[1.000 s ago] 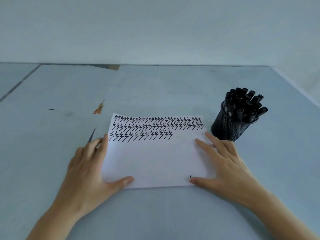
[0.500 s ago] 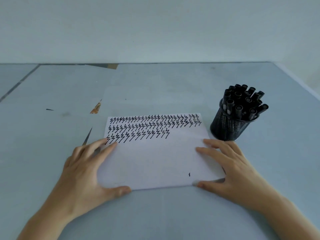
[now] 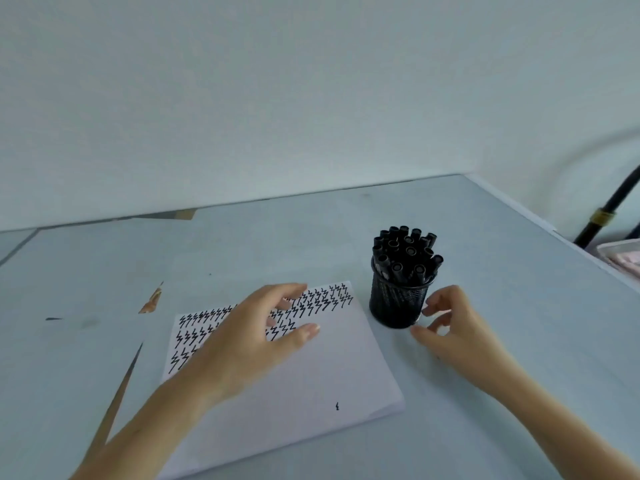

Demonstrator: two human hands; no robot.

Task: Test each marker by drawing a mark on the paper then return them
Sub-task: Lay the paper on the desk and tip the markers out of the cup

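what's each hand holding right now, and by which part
Nothing is held. The left hand hovers open over the paper; the right hand is loosely curled beside the mesh cup, gripping nothing.

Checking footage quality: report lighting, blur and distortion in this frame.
Head view: soft, even light, only faint shadows under the left hand and right hand; marker cup and zigzag marks on the paper sharp; wide-angle lens tilts the table edge.

matt white paper (image 3: 311, 393) with inky black zigzags, black metal mesh cup (image 3: 398, 303), black plastic markers (image 3: 403, 252) kinda glossy, smooth pale blue surface (image 3: 277, 244) scuffed in spots
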